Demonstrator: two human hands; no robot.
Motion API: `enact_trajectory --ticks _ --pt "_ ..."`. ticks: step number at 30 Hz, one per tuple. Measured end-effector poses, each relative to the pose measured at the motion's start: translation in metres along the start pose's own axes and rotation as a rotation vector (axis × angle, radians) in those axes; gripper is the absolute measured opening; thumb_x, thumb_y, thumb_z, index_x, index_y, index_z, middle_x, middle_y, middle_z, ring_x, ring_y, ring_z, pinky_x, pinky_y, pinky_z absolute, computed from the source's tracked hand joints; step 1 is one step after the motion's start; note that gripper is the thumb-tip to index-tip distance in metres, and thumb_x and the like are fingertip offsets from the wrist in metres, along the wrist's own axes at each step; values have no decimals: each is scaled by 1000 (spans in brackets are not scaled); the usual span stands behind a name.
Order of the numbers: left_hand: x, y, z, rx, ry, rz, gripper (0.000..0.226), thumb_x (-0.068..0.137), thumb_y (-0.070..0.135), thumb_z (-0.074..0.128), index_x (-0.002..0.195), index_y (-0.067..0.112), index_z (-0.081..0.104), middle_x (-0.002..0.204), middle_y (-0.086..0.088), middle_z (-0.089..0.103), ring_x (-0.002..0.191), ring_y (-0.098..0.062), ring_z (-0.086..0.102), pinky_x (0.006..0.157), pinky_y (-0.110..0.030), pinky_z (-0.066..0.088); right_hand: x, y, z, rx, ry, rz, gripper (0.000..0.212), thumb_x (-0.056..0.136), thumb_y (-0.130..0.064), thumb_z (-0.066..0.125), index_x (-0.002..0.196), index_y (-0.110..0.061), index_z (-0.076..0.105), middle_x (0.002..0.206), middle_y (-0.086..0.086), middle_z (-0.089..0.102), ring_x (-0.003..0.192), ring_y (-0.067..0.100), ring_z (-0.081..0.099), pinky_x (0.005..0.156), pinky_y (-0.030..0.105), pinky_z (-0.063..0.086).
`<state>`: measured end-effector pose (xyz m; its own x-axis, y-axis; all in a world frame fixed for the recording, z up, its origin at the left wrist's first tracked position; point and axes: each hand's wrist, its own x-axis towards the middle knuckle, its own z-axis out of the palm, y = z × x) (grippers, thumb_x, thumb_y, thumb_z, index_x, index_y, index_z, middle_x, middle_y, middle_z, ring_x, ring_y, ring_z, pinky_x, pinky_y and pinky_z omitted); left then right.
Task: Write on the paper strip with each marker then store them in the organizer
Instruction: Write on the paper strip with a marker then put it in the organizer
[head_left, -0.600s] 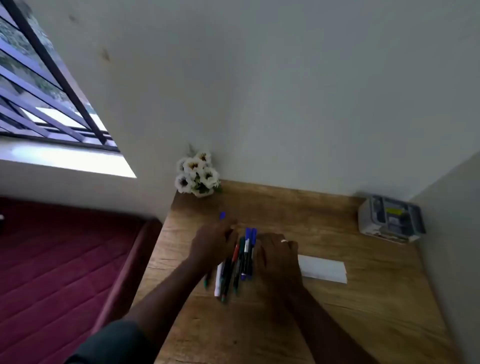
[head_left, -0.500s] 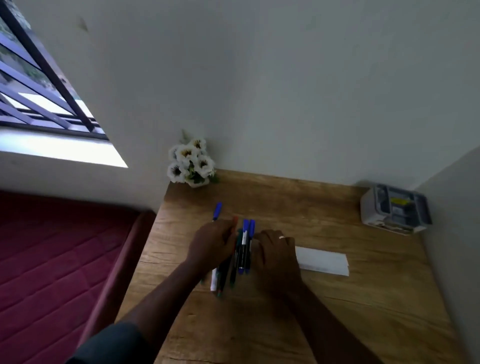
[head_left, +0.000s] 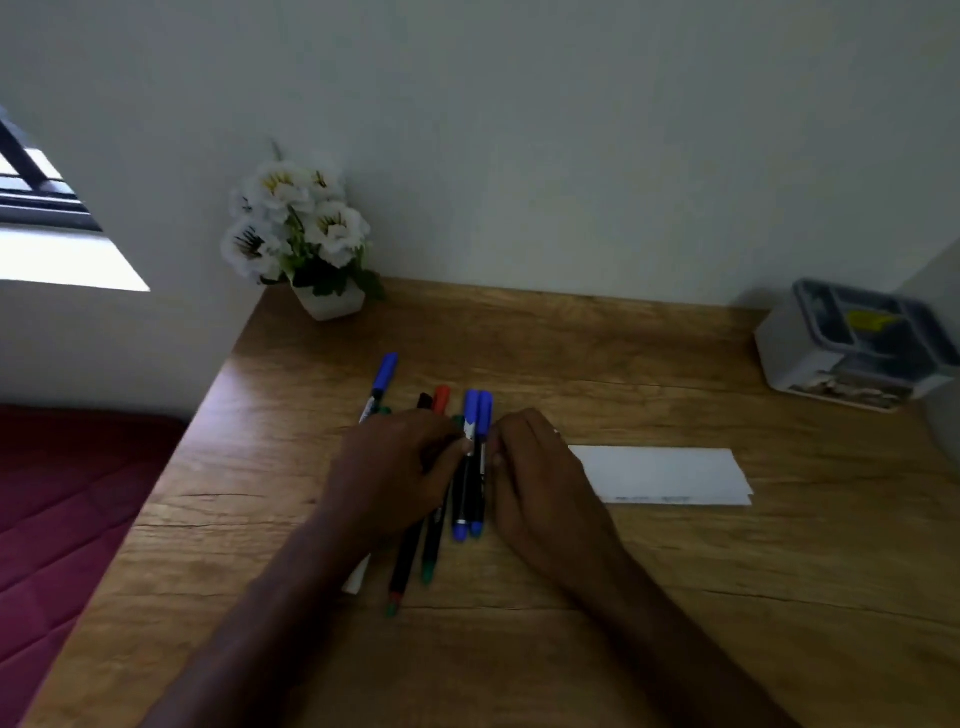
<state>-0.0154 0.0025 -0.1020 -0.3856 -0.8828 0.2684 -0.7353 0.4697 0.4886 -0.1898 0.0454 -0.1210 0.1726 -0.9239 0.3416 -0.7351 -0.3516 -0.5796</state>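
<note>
Since the earlier frames, the view has been swung to the right, so less window is seen, while both hands have been kept at the markers (head_left: 470, 467). At nine o'clock on the tabletop (head_left: 571, 353), the left hand (head_left: 400, 473) is curled over the loose markers; whether any one is gripped cannot be told. At the centre, two blue-capped markers are pressed together between the hands. The right hand (head_left: 540, 478) is laid beside them with fingers curled against the barrels; a firm grip cannot be confirmed. The paper strip (head_left: 670, 475) is found at three o'clock, just beside that hand. One marker should be singled out and uncapped before the strip is steadied. At two o'clock, well apart, the organizer (head_left: 852, 345) is seen; something yellow is held in one compartment, other contents being too blurred.
</note>
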Motion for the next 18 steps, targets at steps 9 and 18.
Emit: enact_trajectory --ticks 9,18 --pt "-1 5 -3 -87 108 40 10 86 33 67 89 25 72 66 17 59 60 1 55 57 -20 39 -2 9 -11 270 205 155 20 96 -5 54 93 -24 61 94 -13 63 89 0 57 73 13 45" --pt "4 -7 -9 -89 165 19 17 84 36 64 92 26 74 81 14 70 74 1 61 70 -31 54 0 -5 -24 36 230 -15 12 91 -16 61 87 -26 63 83 -13 62 77 4 57 67 23 47"
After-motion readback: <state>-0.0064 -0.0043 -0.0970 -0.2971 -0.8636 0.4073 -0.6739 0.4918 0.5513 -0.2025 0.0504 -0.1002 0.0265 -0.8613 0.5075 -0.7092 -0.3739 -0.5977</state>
